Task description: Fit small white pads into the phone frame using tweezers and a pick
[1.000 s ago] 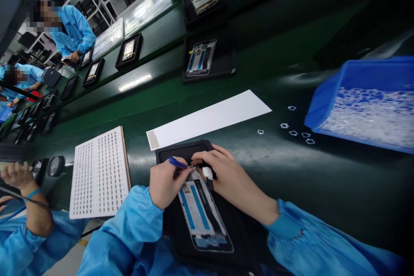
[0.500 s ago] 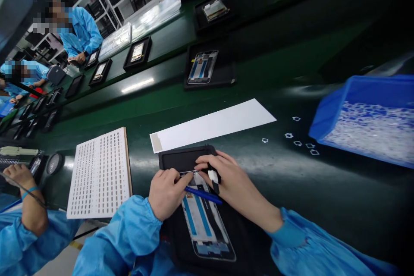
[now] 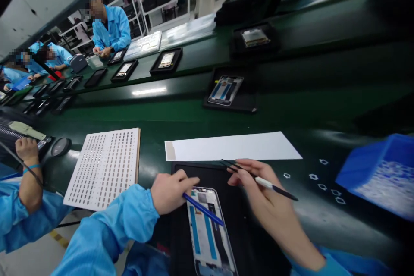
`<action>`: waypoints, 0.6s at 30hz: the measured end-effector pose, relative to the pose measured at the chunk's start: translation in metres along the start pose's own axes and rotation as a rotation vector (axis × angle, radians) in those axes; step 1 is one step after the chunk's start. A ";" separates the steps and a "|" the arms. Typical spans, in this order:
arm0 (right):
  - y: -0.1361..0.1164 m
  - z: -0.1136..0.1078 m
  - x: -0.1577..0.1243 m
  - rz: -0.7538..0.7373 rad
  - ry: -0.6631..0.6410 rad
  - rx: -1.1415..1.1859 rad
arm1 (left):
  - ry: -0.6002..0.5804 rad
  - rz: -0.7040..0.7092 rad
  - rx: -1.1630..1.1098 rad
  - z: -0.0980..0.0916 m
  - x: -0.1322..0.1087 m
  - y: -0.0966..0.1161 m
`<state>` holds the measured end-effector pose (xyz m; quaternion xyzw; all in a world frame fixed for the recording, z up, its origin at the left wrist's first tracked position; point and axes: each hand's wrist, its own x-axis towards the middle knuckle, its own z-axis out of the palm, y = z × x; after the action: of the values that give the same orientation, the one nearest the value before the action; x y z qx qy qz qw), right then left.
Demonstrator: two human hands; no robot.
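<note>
A phone housing with blue strips lies in a black tray in front of me. At its top left corner, my left hand is closed around a slim blue stick that slants across the housing. Its index finger points out to the right. My right hand pinches a pair of tweezers with a white and black body. Their dark, thin tips point left over the tray's upper edge, apart from the housing. Nothing shows clearly between the tips.
Behind the tray lies a white paper strip. A perforated white board stands left, near a co-worker's hand. Small outline pieces and a blue bin are right. Another phone tray sits further back.
My right hand has drawn back right from the housing's top edge, and the tweezers now show in full. My left hand stays at the corner with the blue stick. The view has shifted.
</note>
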<state>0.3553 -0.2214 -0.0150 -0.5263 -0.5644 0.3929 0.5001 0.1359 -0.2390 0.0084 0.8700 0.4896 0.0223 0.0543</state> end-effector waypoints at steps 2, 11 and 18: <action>-0.003 0.008 0.016 0.069 -0.090 0.080 | 0.073 -0.131 -0.014 -0.003 0.007 -0.021; -0.006 0.083 0.075 0.184 -0.221 0.008 | -0.087 -0.194 0.088 0.006 0.015 -0.056; 0.011 0.098 0.077 0.162 -0.135 -0.105 | -0.150 -0.204 0.061 0.011 0.012 -0.057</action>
<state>0.2655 -0.1353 -0.0329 -0.5680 -0.5721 0.4366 0.3993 0.0950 -0.1999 -0.0089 0.8161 0.5706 -0.0634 0.0662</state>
